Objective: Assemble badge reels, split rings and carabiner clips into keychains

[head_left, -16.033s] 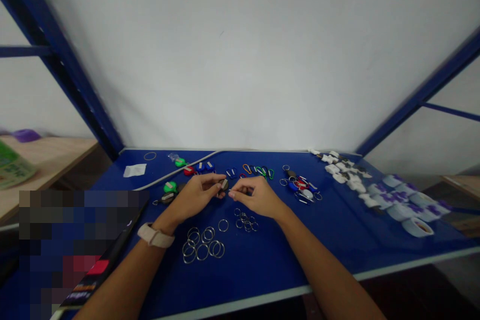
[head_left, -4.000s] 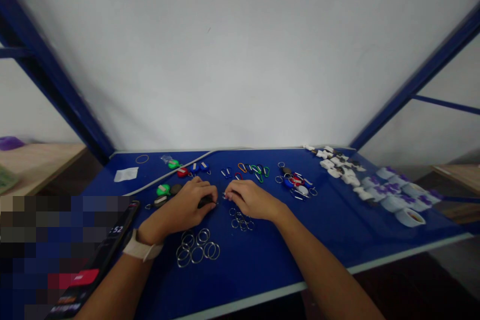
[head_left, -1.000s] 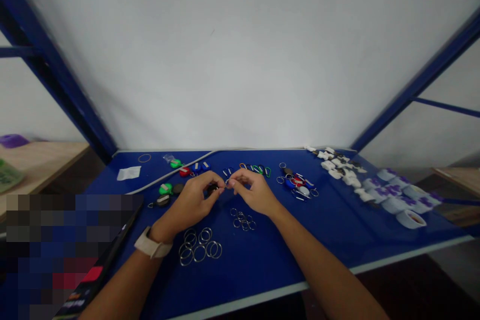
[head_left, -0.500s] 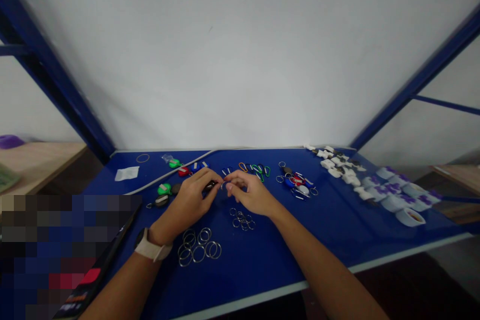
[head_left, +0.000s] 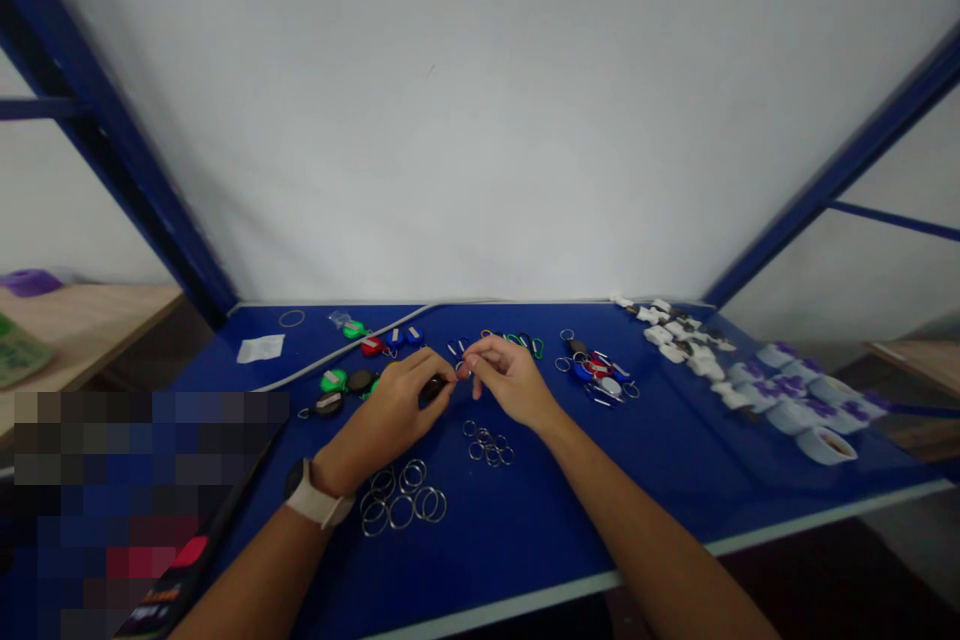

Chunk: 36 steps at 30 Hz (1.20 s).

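My left hand (head_left: pixel 409 400) is closed on a dark round badge reel (head_left: pixel 432 388), which is partly covered by the fingers. Close beside it, my right hand (head_left: pixel 506 380) pinches a small metal piece, perhaps a ring, at the reel's end; its exact shape is too small to make out. Below the hands lie several small split rings (head_left: pixel 490 446) and, nearer the front, several large split rings (head_left: pixel 402 510). Green, red, blue and black badge reels (head_left: pixel 334 381) lie left of my left hand. Coloured carabiners (head_left: pixel 535 347) show partly behind my right hand.
On the blue table (head_left: pixel 540 530), a pile of reels with rings and carabiners (head_left: pixel 600 370) lies to the right. Farther right are white pieces (head_left: pixel 686 340) and white cups with purple parts (head_left: pixel 825 445). A grey cable (head_left: pixel 337 350) and a white paper slip (head_left: pixel 260 348) lie at left.
The view has shifted slightly. Both hands stay together at the reel, and the right fingers have changed their pinch on the small metal piece.
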Each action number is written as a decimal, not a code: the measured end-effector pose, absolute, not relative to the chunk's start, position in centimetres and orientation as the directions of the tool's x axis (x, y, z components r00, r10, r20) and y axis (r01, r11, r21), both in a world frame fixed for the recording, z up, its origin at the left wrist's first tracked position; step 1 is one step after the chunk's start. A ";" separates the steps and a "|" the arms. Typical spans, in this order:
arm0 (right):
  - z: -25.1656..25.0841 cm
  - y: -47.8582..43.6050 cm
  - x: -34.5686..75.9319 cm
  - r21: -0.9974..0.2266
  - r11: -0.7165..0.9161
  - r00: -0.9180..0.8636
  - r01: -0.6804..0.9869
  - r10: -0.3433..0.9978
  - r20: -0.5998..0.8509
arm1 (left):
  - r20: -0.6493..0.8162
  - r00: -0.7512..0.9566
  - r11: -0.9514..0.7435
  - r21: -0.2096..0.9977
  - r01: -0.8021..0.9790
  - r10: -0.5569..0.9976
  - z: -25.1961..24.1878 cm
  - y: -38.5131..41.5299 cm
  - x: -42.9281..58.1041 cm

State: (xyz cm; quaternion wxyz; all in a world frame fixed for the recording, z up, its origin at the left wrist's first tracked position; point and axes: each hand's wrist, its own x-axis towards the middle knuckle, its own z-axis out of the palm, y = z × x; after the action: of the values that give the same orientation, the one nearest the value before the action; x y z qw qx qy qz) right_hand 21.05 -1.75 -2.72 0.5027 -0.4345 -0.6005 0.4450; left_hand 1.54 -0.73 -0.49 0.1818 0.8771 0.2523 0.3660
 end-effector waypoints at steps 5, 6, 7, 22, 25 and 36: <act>-2.6 -1.9 20.9 -0.971 0.222 -0.138 0.091 0.968 0.209 | 0.553 0.587 -0.800 0.496 0.337 0.591 -0.7 -0.9 1.7; -2.6 -1.9 20.9 -0.969 0.231 -0.142 0.091 0.966 0.217 | 0.556 0.576 -0.794 0.503 0.341 0.599 -0.7 -0.9 1.7; -2.6 -1.9 20.9 -0.966 0.240 -0.147 0.092 0.963 0.225 | 0.556 0.566 -0.787 0.510 0.346 0.609 -0.8 -0.8 1.6; -1.8 -2.7 21.2 -0.769 0.443 -0.261 0.461 0.896 0.359 | 0.557 0.569 -0.792 0.495 0.358 0.605 -0.6 -0.6 1.5; -2.4 -2.6 21.2 -0.860 0.367 -0.210 0.354 0.927 0.309 | 0.594 0.525 -0.791 0.492 0.363 0.610 -0.9 -0.5 1.5; -2.2 -2.2 21.3 -0.967 0.169 -0.279 0.191 0.954 0.112 | 0.672 0.447 -0.805 0.453 0.384 0.591 -1.0 -0.5 1.6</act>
State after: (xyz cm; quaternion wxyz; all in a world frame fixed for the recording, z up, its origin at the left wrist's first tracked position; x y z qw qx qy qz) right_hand 21.34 -2.22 -2.20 0.4066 -0.4419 -0.6474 0.4693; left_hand 1.61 -0.47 -0.96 0.1178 0.8424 0.2894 0.4390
